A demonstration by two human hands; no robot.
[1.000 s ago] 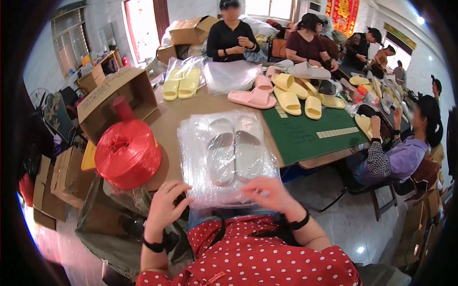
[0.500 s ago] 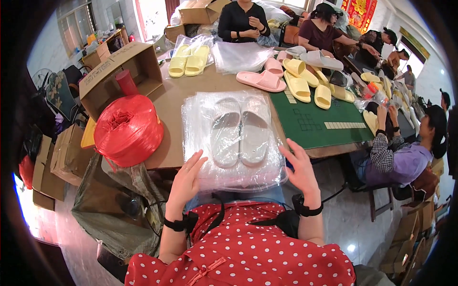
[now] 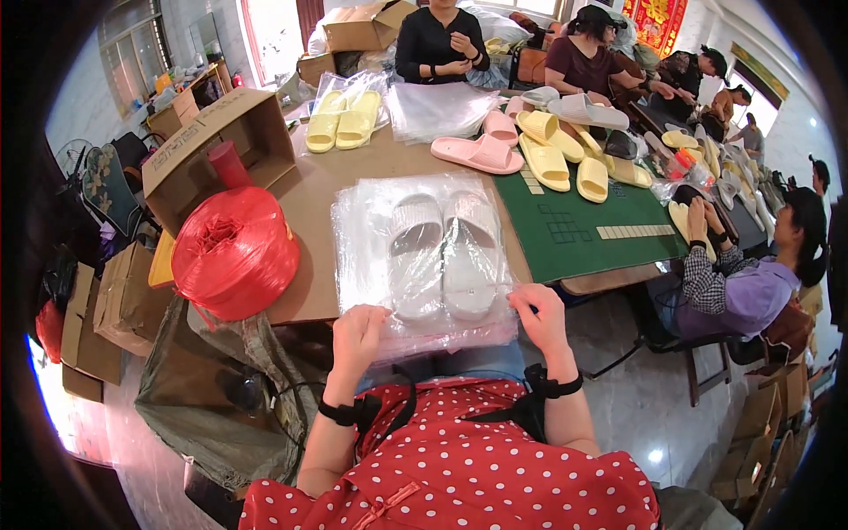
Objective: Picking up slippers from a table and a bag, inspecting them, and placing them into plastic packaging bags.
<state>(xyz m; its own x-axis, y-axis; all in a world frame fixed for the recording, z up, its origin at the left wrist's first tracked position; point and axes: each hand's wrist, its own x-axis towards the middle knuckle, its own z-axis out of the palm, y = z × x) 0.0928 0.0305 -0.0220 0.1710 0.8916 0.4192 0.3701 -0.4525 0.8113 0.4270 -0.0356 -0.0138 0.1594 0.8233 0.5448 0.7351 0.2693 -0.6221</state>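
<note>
A pair of light grey slippers (image 3: 415, 265) lies side by side inside a clear plastic bag (image 3: 496, 311), toes away from me. The bag rests on a stack of clear bags (image 3: 360, 231) at the table's near edge. My left hand (image 3: 359, 340) is closed, its curled fingers gripping the bag's near left edge. At the near right edge, my right hand (image 3: 541, 316) pinches the bag between thumb and fingers.
A red twine roll (image 3: 235, 256) and an open cardboard box (image 3: 221, 132) stand left. Bagged yellow slippers (image 3: 343, 119) and more clear bags (image 3: 440, 110) lie beyond. Loose slippers (image 3: 548, 159) cover the green mat's (image 3: 574, 221) far end. Several people work around; one sits at right (image 3: 751, 274).
Both hands have gone from open with spread fingers beside the bag to closed on its near edges. The slippers remain inside, and the bag's near edge is drawn in.
</note>
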